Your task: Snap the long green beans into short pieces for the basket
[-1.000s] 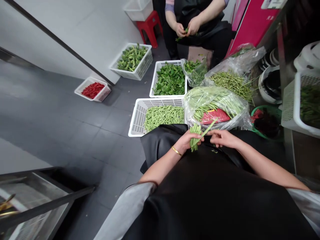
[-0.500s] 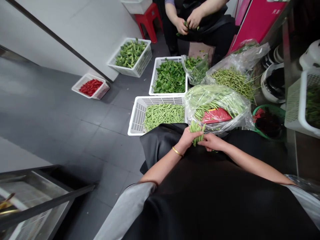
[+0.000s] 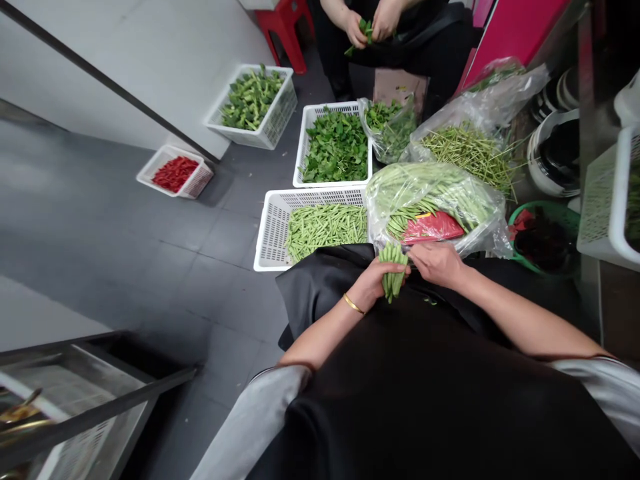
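Ok, ctr frame I see L hand (image 3: 373,280) wrapped round bean bunch (image 3: 393,285), R hand (image 3: 436,263) curled beside, can't tell contents; prob mid-bunching, next needs steady L grip.

Bean bundle (image 3: 393,268): slender, light-green lengths, gathered side by side and roughly parallel. Ends: uneven, exposed at both the far and near sides of the grip. Orientation: lengthwise from far to near. Position: slightly right of the scene's centre, secured around its middle by the left hand (image 3: 373,280).
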Motion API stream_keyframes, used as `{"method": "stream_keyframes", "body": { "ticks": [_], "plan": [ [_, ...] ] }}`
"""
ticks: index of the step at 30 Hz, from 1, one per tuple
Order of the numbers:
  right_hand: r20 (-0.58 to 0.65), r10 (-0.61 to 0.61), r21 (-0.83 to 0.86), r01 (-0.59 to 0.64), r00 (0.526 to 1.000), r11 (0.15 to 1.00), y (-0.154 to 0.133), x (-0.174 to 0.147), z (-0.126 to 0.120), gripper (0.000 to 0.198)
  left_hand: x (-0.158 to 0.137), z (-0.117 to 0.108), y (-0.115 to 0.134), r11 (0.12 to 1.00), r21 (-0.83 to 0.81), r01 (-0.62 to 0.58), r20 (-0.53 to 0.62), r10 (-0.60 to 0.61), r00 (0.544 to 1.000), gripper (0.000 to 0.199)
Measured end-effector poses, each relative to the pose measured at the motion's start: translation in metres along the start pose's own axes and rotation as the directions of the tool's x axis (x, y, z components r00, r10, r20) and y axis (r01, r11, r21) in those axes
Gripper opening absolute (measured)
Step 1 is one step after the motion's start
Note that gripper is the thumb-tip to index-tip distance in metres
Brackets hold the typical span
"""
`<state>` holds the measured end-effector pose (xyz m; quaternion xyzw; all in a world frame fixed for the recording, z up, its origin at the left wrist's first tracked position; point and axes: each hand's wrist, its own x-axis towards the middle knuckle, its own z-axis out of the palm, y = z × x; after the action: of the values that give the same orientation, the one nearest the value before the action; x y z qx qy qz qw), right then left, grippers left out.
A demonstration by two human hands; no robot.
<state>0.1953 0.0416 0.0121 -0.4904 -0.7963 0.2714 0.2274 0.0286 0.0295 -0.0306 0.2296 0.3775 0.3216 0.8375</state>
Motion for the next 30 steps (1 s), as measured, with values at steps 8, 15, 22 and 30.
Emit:
{"method": "stream_keyframes", "body": {
  "ticks": [8, 15, 22, 30],
  "plan": [
    [0.573, 0.27, 0.328, -0.519, 0.774, 0.789, 0.042, -0.007, 0.036, 0.024, 0.008, -0.062, 0.082, 0.954, 0.201, -0.221, -0.449, 0.291, 0.845, 0.034],
    [0.118, 0.544, -0.454, -0.442, 0.831, 0.774, 0.128, 0.066, 0.019, 0.032, 0.007, -0.164, 0.161, 0.534, 0.817, 0.219, -0.544, 0.585, 0.602, 0.083],
    [0.11, 0.505, -0.636, -0.331, 0.856, 0.698, 0.132, 0.074, 0.023, 0.046, -0.006, -0.065, 0.1, 0.77, 0.634, -0.079, -0.187, 0.251, 0.95, 0.041],
    [0.113, 0.145, -0.644, -0.038, 0.983, 0.764, 0.031, -0.049, 0.021, 0.037, 0.044, 0.016, -0.005, 0.994, 0.095, 0.058, -0.234, -0.034, 0.972, 0.027]
  ]
}}
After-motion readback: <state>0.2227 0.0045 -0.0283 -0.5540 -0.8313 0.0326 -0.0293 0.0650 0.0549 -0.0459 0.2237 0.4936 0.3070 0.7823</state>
